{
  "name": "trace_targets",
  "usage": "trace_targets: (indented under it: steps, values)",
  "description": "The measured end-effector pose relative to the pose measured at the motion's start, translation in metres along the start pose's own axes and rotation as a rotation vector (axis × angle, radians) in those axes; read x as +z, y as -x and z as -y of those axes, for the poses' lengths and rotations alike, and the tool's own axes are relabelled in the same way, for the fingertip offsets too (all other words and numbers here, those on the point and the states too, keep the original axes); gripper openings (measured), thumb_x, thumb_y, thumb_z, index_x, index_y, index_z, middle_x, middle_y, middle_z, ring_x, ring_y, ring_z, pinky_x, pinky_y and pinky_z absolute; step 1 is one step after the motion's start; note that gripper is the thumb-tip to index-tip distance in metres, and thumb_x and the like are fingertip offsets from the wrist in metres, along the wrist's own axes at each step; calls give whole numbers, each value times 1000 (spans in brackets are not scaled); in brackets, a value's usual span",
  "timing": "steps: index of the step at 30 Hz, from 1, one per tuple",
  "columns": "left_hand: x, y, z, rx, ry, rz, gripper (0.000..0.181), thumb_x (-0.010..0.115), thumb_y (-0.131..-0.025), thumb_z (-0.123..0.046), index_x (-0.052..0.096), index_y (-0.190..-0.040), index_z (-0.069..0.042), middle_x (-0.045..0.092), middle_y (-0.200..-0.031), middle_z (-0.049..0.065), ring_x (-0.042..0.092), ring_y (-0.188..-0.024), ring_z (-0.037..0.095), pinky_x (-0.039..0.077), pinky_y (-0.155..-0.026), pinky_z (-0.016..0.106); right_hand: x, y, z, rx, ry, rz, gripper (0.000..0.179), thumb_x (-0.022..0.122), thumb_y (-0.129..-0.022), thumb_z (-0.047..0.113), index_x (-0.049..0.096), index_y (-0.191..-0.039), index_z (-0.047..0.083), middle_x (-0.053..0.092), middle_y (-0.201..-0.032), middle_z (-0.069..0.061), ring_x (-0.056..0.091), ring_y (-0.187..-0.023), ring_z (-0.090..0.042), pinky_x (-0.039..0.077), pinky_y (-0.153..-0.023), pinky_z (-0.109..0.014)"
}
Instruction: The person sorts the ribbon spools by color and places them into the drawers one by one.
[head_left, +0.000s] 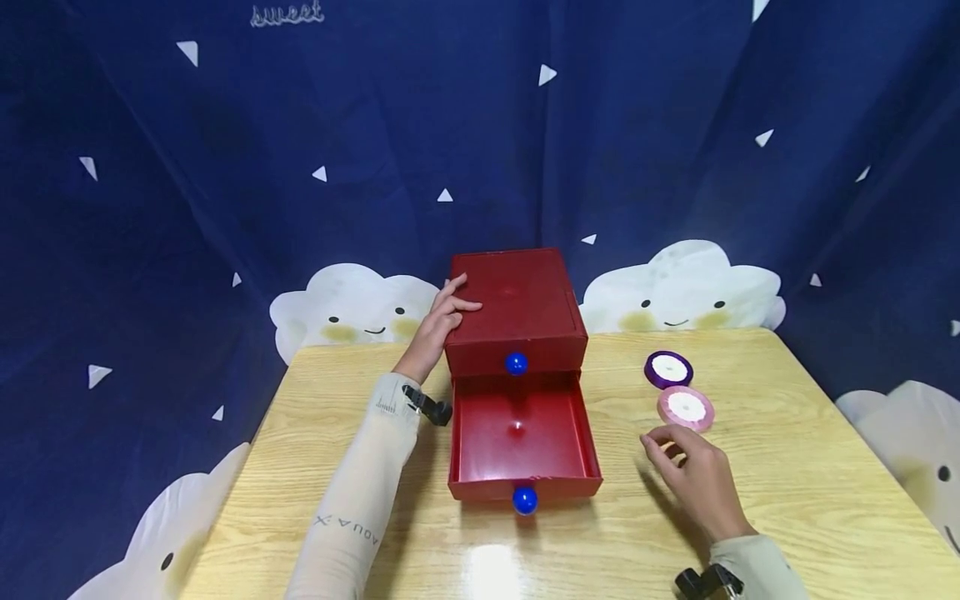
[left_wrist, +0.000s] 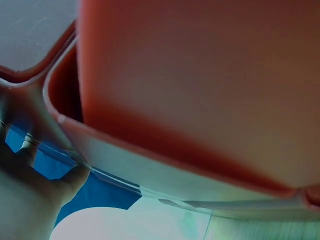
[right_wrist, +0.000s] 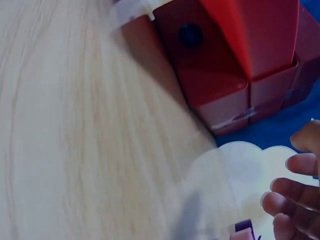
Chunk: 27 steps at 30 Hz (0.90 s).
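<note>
The red box [head_left: 517, 292] stands near the middle of the wooden table [head_left: 300, 467], toward its back edge. Its lower drawer [head_left: 487, 442] is pulled out toward the person, the red floor showing, while the upper drawer [head_left: 480, 360] sits closed; each front carries a round blue knob. The left hand [head_left: 438, 327] rests on the box's top at its left edge, fingers extended and slightly parted. To the right of the box, the right hand [head_left: 693, 475] is held over the table, its fingers loosely bent, a narrow gap between thumb and forefinger, gripping nothing. Just beyond its fingers lies the pink ribbon spool [head_left: 686, 407], touching or nearly touching the purple ribbon spool [head_left: 668, 369] behind it. Pale sleeves [head_left: 356, 500] cover both forearms, with a dark device at each wrist. Behind everything hangs a dark blue curtain [head_left: 480, 108] printed with white triangles and smiling clouds.
</note>
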<state>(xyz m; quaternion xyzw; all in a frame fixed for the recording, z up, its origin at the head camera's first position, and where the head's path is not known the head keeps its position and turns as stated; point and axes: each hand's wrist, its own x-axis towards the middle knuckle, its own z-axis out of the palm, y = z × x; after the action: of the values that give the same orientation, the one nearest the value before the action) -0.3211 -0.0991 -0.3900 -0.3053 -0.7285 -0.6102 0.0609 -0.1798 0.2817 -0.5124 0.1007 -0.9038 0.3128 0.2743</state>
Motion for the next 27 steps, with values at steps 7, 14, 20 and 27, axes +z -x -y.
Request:
trace_targets:
  steps: [7, 14, 20, 27]
  values:
    - [1, 0, -4, 13, -5, 1, 38, 35, -93, 2, 59, -120, 12, 19, -157, 20, -4, -148, 24, -1, -117, 48, 2, -2, -16, 26, 50, -31, 21, 77, -81, 15, 69, -99, 8, 68, -92, -4, 64, -74, -19, 52, -59, -26]
    - [1, 0, -4, 14, -8, -1, 38, 35, -93, 1, 59, -120, 12, 20, -157, 19, -3, -148, 25, 0, -117, 48, 7, -6, -32, 30, 87, -34, 33, 78, -78, 15, 66, -105, 3, 63, -98, -14, 59, -89, -31, 45, -76, -49]
    - [1, 3, -2, 6, -14, 8, 38, 34, -93, 1, 59, -120, 11, 19, -157, 19, -3, -148, 26, -1, -116, 50, 11, -10, -45, 41, 124, -43, 38, 81, -75, 16, 64, -107, 2, 60, -102, -19, 53, -95, -37, 39, -81, -54]
    - [0, 1, 0, 5, -5, 0, 38, 35, -93, 1, 59, -120, 11, 19, -157, 18, -3, -148, 24, -1, -117, 48, 17, -15, -56, 150, 151, -32, 36, 77, -78, 20, 65, -109, 5, 47, -126, -30, 42, -110, -48, 30, -88, -63]
